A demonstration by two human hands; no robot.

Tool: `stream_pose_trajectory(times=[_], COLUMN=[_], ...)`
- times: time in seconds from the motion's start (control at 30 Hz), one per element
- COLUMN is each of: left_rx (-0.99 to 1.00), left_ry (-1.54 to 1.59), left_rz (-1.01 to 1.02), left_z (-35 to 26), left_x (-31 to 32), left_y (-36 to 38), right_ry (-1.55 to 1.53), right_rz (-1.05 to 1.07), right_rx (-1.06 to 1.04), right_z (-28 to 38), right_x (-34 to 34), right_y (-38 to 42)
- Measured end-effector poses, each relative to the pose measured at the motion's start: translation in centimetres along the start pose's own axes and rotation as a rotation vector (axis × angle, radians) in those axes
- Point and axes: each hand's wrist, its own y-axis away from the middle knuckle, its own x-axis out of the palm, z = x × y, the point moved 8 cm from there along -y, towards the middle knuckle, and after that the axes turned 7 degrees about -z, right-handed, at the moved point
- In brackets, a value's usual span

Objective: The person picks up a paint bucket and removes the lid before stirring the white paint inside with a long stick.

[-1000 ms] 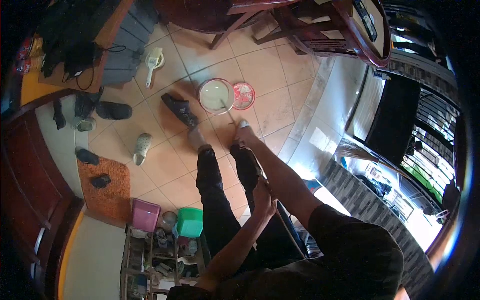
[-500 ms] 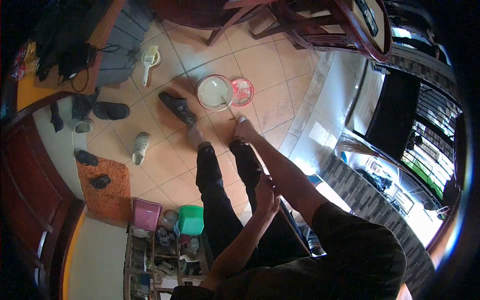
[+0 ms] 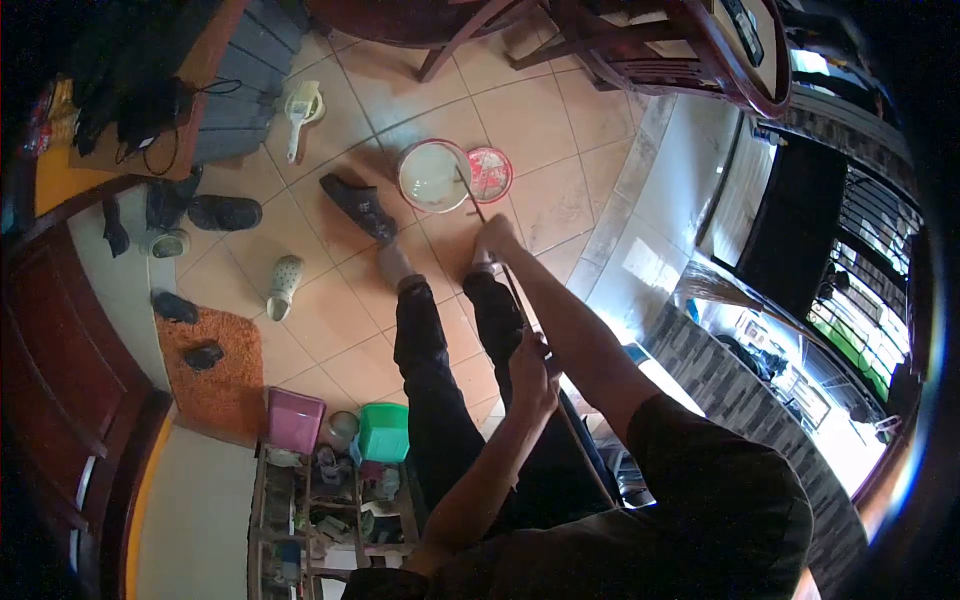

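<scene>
A bucket (image 3: 402, 190) of whitish liquid stands on the tiled floor ahead of my feet. Into it dips the end of a long, thin stick (image 3: 478, 207), which slants back toward my body. Low on that stick, just short of the rim, my right hand (image 3: 497, 238) is wrapped round it. Farther back, above my right thigh, my left hand (image 3: 535, 372) is closed on the same stick. Touching the bucket's right side is a red lid (image 3: 491, 175) smeared with white. What is on the stick's submerged end cannot be made out.
A wide brush (image 3: 299, 112) lies at the upper left. A pale clog (image 3: 285, 285) and dark shoes (image 3: 225, 213) are scattered on the left, near an orange mat (image 3: 215, 385). Wooden chair legs (image 3: 455, 50) stand beyond the bucket. A shelf rack (image 3: 305, 510) is beside my left leg.
The stick's dipped end has shifted toward the far right part of the bucket. My right hand has moved slightly up and right with it, while my left hand has hardly moved.
</scene>
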Motion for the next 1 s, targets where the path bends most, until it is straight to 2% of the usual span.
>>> stream_pose_trajectory(times=[0.03,0.07,0.1,0.2,0.23,0.27,0.3,0.33,0.37,0.47,0.5,0.53,0.6,0.63,0.7,0.77,0.8,0.87,0.9,0.97,1.0], left_rx=[0.027,0.048,0.087,0.063,0.104,0.047,0.038,0.025,0.024,0.036,0.063,0.085,0.081,0.075,0.023,0.018,0.007,0.025,0.050,0.091,0.090], left_ry=[-0.012,-0.022,0.049,0.132,0.090,0.174,0.163,0.150,0.147,0.026,0.066,0.106,0.099,0.129,0.117,0.115,0.114,0.113,0.119,0.069,0.067], left_rz=[-0.012,-0.026,0.140,0.131,0.018,-0.039,0.013,0.062,0.060,-0.026,0.073,0.165,0.117,0.015,-0.178,-0.111,-0.045,-0.056,0.010,0.144,0.144], left_z=[-1.0,-1.5,-2.0,-0.8,0.0,1.1,2.1,2.7,1.9,-1.3,-1.8,-1.9,-1.0,0.4,1.8,1.2,1.0,-0.9,-1.7,-2.2,-1.6], left_x=[0.2,-0.2,0.0,-1.1,-1.6,-1.5,-1.3,-1.4,-0.8,0.2,0.1,0.2,0.2,-0.3,-0.4,0.3,1.1,1.5,1.8,1.3,1.3], left_y=[-0.7,-1.3,-2.1,-1.7,-1.2,-0.5,-0.9,-1.3,-0.8,-0.6,-2.0,-2.5,-1.1,-0.6,0.9,0.8,0.5,-0.5,-1.1,-1.8,-1.3], right_ry=[-0.003,0.194,0.395,0.982,0.981,1.017,1.049,0.587,0.050,-0.031,0.022,0.027,0.354,0.353,0.216,0.097,0.050,0.022,0.277,0.530,0.710], right_rz=[0.001,0.035,0.068,0.161,0.156,0.143,0.131,0.126,-0.095,-0.098,-0.170,-0.163,0.022,0.019,-0.245,-0.209,-0.045,0.023,-0.018,-0.061,0.087], right_rx=[0.001,-0.211,-0.431,-1.078,-1.078,-0.941,-0.803,-0.281,0.137,0.106,-0.145,-0.141,-0.324,-0.323,-0.183,-0.078,-0.043,0.010,-0.357,-0.720,-0.856], right_z=[0.5,1.7,2.9,5.3,4.4,3.0,1.7,0.5,-1.0,2.6,3.1,1.9,2.0,1.1,-3.2,-2.3,0.7,1.3,4.9,7.6,7.8], right_x=[0.5,2.9,5.7,12.4,12.3,10.5,8.2,4.8,1.0,-0.8,1.9,6.0,13.1,12.6,8.2,2.3,-1.4,-0.3,0.9,3.2,5.3], right_y=[-0.4,-0.9,-1.6,-0.3,-0.2,0.5,1.5,0.8,1.2,-1.1,-3.0,-4.5,-6.2,-5.5,-1.8,0.2,0.6,-2.0,-2.7,-1.7,0.4])
